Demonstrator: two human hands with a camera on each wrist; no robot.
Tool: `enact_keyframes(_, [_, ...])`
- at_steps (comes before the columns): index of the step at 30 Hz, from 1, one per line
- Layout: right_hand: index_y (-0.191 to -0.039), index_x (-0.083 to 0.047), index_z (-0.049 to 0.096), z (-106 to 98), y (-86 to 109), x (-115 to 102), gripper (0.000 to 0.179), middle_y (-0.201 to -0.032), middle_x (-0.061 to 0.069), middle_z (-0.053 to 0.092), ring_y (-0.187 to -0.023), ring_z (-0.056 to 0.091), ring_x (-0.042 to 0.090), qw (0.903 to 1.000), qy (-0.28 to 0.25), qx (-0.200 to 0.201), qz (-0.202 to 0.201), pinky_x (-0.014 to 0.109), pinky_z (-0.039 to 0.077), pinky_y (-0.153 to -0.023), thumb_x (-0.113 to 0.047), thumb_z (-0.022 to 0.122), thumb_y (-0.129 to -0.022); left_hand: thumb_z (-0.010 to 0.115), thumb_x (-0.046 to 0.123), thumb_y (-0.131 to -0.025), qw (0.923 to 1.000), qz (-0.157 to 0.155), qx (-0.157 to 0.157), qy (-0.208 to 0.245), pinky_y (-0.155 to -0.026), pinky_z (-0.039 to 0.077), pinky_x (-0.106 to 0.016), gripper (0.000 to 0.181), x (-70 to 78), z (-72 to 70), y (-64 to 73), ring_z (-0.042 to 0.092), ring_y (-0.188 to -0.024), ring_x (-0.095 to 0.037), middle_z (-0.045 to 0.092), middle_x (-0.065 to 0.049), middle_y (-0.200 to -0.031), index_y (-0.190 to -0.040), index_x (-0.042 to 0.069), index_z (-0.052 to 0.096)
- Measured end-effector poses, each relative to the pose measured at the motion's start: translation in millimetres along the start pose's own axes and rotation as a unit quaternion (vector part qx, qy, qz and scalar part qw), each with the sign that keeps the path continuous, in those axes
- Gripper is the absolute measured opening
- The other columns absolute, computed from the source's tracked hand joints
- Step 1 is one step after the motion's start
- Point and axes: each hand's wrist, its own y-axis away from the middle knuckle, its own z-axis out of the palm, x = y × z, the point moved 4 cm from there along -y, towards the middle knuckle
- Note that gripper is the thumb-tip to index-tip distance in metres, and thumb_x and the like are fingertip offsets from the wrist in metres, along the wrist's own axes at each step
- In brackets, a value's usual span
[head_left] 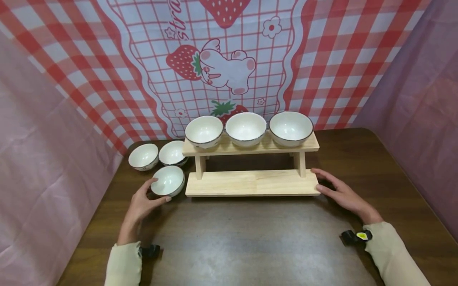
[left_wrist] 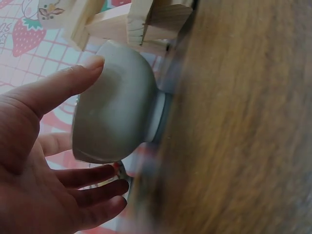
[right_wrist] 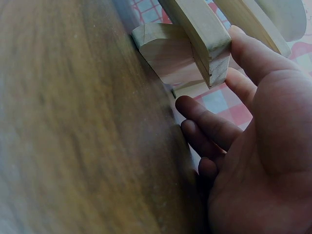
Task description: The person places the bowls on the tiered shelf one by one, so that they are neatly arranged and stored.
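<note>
On the left, my left hand [head_left: 143, 202] holds a small white bowl [head_left: 168, 180] between thumb and fingers. In the left wrist view the thumb [left_wrist: 80, 75] lies against the bowl's outer wall [left_wrist: 117, 102], whose foot is down at the table. The other fingers [left_wrist: 97, 195] spread beside and behind it. My right hand [head_left: 343, 194] touches the right end of the lower board of a two-tier wooden stand [head_left: 250, 182]. Its thumb and index finger rest at the board's end [right_wrist: 219, 63], the other fingers loosely bent. Three dark-rimmed bowls, left [head_left: 204, 131], middle [head_left: 246, 129] and right [head_left: 291, 128], line the upper board.
Two more bowls, one at the far left [head_left: 144, 157] and one beside the stand [head_left: 172, 153], stand behind the held bowl. A red-and-white checked cloth [head_left: 329, 63] hangs behind the brown wooden table [head_left: 257, 242]. Pink cloth [head_left: 46, 167] hangs at the sides.
</note>
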Motion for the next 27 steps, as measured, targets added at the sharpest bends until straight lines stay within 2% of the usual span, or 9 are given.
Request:
enact_keyframes(2, [-0.156, -0.021, 0.033, 0, -0.4, 0, 0.057, -0.154, 0.020, 0.040, -0.121, 0.027, -0.022, 1.0000, -0.006, -0.001, 0.000, 0.059, 0.030, -0.104, -0.029, 0.053, -0.104, 0.084, 0.029, -0.081, 1.0000, -0.003, -0.004, -0.008, -0.111, 0.037, -0.056, 0.085, -0.9, 1.6, -1.0, 0.045, -0.136, -0.044, 0.046, -0.030, -0.149, -0.149, 0.007, 0.039])
enact_keyframes(7, [-0.156, -0.021, 0.032, 0, -1.1, 0, 0.057, -0.155, 0.020, 0.038, -0.121, 0.026, -0.022, 0.9999, -0.017, -0.004, 0.001, 0.065, 0.028, -0.105, -0.029, 0.054, -0.104, 0.083, 0.033, -0.081, 0.9996, -0.004, -0.013, -0.026, -0.116, 0.032, -0.059, 0.083, -3.1, 7.6, -4.0, 0.039, -0.142, -0.046, 0.041, -0.029, -0.153, -0.147, 0.006, 0.042])
enact_keyframes(17, [-0.156, -0.020, 0.033, 0, -0.6, 1, 0.057, -0.154, 0.022, 0.039, -0.121, 0.026, -0.023, 0.9998, -0.019, -0.002, 0.001, 0.066, 0.026, -0.106, -0.029, 0.054, -0.104, 0.083, 0.032, -0.080, 0.9993, 0.014, -0.002, -0.034, -0.114, 0.035, -0.057, 0.076, -9.2, 17.1, -9.0, 0.044, -0.138, -0.045, 0.048, -0.029, -0.148, -0.141, 0.003, 0.048])
enact_keyframes(24, [-0.156, -0.020, 0.032, 0, -0.9, 1, 0.057, -0.154, 0.022, 0.038, -0.122, 0.026, -0.022, 0.9998, -0.018, -0.003, 0.001, 0.066, 0.026, -0.106, -0.028, 0.054, -0.104, 0.082, 0.028, -0.082, 0.9998, 0.005, 0.002, -0.017, -0.116, 0.033, -0.057, 0.068, -14.5, 20.2, -10.2, 0.044, -0.138, -0.044, 0.049, -0.028, -0.147, -0.138, 0.003, 0.052])
enact_keyframes(27, [-0.156, -0.021, 0.033, 0, -1.1, 1, 0.057, -0.153, 0.022, 0.039, -0.121, 0.027, -0.022, 0.9999, -0.015, -0.001, 0.000, 0.064, 0.028, -0.105, -0.028, 0.053, -0.104, 0.082, 0.027, -0.082, 0.9999, 0.001, 0.013, -0.010, -0.115, 0.035, -0.055, 0.061, -15.5, 20.4, -9.5, 0.047, -0.136, -0.042, 0.053, -0.027, -0.143, -0.131, 0.003, 0.056])
